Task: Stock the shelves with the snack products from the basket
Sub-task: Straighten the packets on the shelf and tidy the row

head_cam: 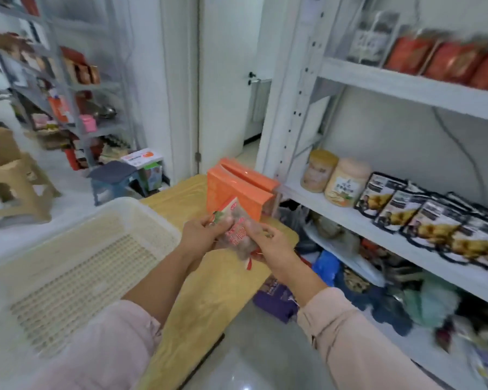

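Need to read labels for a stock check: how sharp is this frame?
Head view: snack packet held by left hand and right hand is soft, print unreadable; blur worst on red packs and dark pouches far right; wide-angle bends the shelf.

This looks like a small stockroom or shop back room. At right, a white metal rack [406, 85] carries rows of identical goods: dark snack pouches [423, 218], two jars [335, 178] and red packs [448, 60]. At upper left, a second rack [102, 86] holds boxed goods. Plastic stools [17, 178] stand on the floor at left.
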